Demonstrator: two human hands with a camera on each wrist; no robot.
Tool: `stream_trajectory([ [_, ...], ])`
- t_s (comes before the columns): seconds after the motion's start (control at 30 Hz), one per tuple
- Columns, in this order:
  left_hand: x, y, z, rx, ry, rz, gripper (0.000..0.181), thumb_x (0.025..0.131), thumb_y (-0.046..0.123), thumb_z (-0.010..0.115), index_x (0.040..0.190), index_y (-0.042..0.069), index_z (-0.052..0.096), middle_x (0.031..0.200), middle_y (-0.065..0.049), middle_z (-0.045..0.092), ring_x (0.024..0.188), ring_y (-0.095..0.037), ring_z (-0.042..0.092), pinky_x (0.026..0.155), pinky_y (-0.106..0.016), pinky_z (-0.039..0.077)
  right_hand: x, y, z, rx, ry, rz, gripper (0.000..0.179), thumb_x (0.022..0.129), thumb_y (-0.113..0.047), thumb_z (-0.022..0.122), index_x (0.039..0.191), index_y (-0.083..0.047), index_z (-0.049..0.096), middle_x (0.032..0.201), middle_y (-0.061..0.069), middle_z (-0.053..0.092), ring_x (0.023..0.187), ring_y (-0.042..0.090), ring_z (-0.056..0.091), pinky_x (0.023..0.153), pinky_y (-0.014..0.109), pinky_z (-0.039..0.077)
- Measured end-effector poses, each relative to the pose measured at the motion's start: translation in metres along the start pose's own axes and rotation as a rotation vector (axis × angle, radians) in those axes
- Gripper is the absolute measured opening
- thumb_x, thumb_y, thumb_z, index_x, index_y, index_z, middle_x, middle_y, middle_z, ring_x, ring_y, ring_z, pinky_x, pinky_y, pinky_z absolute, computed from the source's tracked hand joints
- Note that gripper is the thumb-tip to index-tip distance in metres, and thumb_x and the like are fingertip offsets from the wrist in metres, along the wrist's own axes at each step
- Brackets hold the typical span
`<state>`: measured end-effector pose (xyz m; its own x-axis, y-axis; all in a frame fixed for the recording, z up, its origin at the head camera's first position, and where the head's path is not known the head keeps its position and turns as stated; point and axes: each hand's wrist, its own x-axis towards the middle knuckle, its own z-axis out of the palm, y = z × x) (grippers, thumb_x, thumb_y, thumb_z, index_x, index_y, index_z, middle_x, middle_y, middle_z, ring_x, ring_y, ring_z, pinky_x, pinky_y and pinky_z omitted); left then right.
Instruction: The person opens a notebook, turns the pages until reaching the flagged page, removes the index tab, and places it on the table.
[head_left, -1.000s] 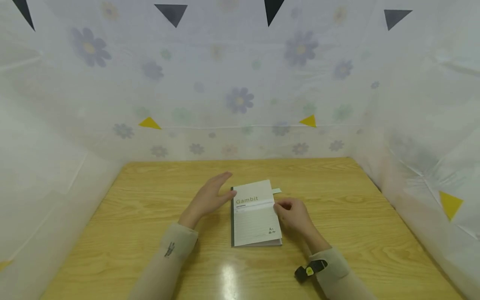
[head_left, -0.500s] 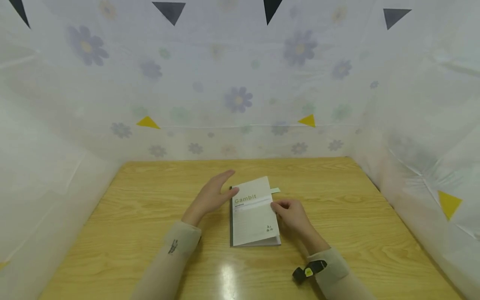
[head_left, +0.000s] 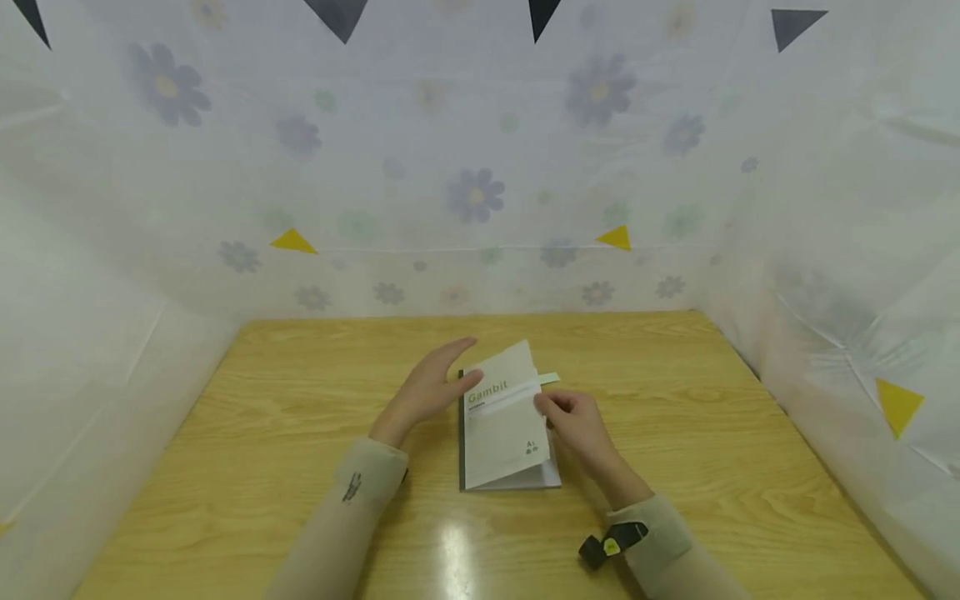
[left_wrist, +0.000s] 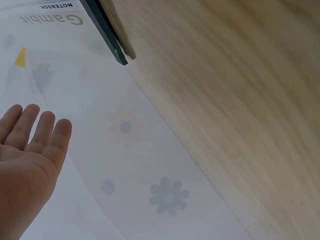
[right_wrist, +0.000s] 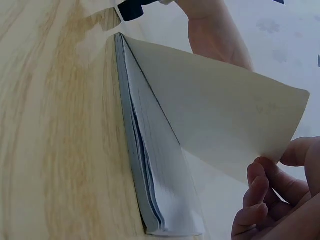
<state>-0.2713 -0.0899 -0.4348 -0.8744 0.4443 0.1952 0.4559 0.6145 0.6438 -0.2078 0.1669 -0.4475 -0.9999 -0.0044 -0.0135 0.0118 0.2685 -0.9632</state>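
A notebook with a pale cover marked "Gambit" and a dark spine lies on the wooden table. My right hand pinches the right edge of its front cover between thumb and index finger. In the right wrist view the cover is lifted at a slant, and white pages show beneath it. At the notebook's upper left, my left hand is held with fingers extended, its thumb overlapping the cover near the spine. The left wrist view shows those fingers straight and holding nothing.
A pale tab sticks out from the notebook's right side. The wooden table runs back to a white flowered curtain, with more white sheeting on both sides. A black strap with a small camera is on the right wrist.
My right hand has moved slightly left and up, raising the cover's right edge higher, so the gap over the pages is wider. The left hand has shifted a little to the right.
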Motion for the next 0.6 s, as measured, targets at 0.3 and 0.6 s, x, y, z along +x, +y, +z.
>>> stream_trajectory([
  [0.3,0.007,0.007,0.002,-0.058,0.018,0.017,0.064,0.100,0.047,0.055,0.154,0.018,0.036,0.157,0.001,0.034,0.144,-0.019,0.029,0.117,-0.042,0.025,-0.003,-0.005,0.007,0.049,0.005,-0.057,0.024,0.098,-0.021,0.065,0.098,0.002,0.074,0.076,0.008,0.060,0.076,0.028,0.055,0.058,0.024,0.043],
  [0.6,0.009,0.016,0.002,-0.103,0.021,0.016,0.061,0.101,0.045,0.054,0.153,0.018,0.038,0.156,0.001,0.036,0.144,-0.020,0.030,0.116,-0.044,0.027,-0.006,-0.010,0.015,0.146,-0.003,-0.043,0.029,0.099,-0.024,0.063,0.096,0.003,0.073,0.078,0.014,0.060,0.071,0.021,0.053,0.056,0.021,0.041],
])
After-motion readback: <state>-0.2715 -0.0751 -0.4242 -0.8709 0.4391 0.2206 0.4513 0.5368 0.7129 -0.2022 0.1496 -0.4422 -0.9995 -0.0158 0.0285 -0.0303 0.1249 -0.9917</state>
